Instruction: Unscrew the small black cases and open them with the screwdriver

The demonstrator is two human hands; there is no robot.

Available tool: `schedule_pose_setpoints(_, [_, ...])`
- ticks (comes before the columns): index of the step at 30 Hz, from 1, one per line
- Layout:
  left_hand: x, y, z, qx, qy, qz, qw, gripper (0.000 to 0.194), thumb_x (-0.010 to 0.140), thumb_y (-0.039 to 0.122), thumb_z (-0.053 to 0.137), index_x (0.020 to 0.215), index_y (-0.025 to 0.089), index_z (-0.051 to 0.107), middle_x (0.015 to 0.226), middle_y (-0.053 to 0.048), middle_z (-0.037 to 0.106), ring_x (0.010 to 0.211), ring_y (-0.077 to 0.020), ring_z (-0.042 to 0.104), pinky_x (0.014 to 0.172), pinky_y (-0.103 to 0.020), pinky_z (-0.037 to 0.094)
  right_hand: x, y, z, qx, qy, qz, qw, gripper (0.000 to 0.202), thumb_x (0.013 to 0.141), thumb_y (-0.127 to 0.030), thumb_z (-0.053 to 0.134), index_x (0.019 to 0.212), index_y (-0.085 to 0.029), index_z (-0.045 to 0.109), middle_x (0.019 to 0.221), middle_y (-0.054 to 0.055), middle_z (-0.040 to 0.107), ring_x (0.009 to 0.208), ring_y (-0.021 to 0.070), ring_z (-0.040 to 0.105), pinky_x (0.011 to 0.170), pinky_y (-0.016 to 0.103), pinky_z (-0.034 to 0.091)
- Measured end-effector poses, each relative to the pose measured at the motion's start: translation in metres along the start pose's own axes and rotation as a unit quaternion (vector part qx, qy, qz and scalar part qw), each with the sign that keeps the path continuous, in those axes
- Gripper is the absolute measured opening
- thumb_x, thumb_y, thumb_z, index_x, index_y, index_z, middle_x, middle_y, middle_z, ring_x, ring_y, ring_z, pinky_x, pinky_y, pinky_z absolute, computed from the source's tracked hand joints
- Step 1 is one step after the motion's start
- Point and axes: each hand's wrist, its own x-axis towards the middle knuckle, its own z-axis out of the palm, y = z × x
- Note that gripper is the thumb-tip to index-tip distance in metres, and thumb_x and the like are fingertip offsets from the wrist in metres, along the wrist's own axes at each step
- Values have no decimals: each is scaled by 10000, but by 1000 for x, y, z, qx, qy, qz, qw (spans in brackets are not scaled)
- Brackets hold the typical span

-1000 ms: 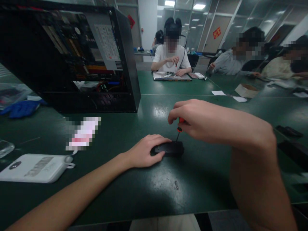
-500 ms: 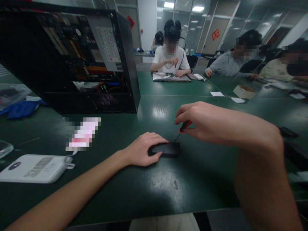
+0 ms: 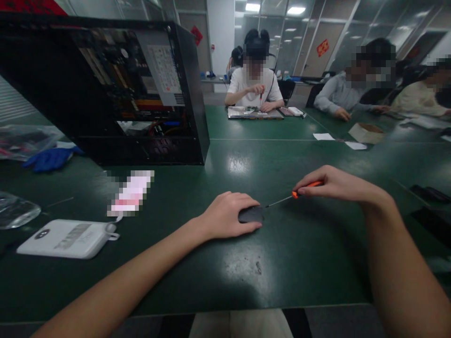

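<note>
A small dark object (image 3: pixel 251 215), shaped like a computer mouse, lies on the green table (image 3: pixel 197 277). My left hand (image 3: pixel 229 216) is wrapped over its left part, thumb on the near side and fingers on the far side. To the right, my right hand (image 3: pixel 317 184) pinches the red and black handle of a screwdriver (image 3: pixel 280 202). The thin shaft slants down to the left, and its tip is at or very near the object's right end; contact cannot be made out.
An open black computer case (image 3: pixel 192 103) stands at the back left. Nearer are a white power bank (image 3: pixel 66 239), a blurred pink item (image 3: pixel 132 193), a blue glove (image 3: pixel 49 159) and clear plastic (image 3: pixel 17 211). Across the table, a person (image 3: pixel 254 87) works over a flat panel.
My right hand has moved right, and the screwdriver has tilted from steep to nearly flat. My left hand now covers more of the dark object. The view has shifted slightly.
</note>
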Motion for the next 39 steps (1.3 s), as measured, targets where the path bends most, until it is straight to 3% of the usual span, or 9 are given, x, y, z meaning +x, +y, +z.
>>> schedule_pose_setpoints(13, [-1,-5,10,-30,25,24,999,389,926,432,743,1230,191,723,1204,-65,765,1082,-252,720,952,-375,543,15,6,11,31,-15,-25,999,431,867,-590,701,1056,-234,856,961,41,810,855,221,706,760,329,512])
schedule_pose_setpoints(39, [-1,-5,10,-30,28,30,999,417,939,443,724,1274,196,713,1227,-73,758,1096,-252,718,951,-379,543,15,7,9,52,-11,-33,998,398,870,-581,716,1040,-249,853,1034,27,812,960,234,718,855,332,510])
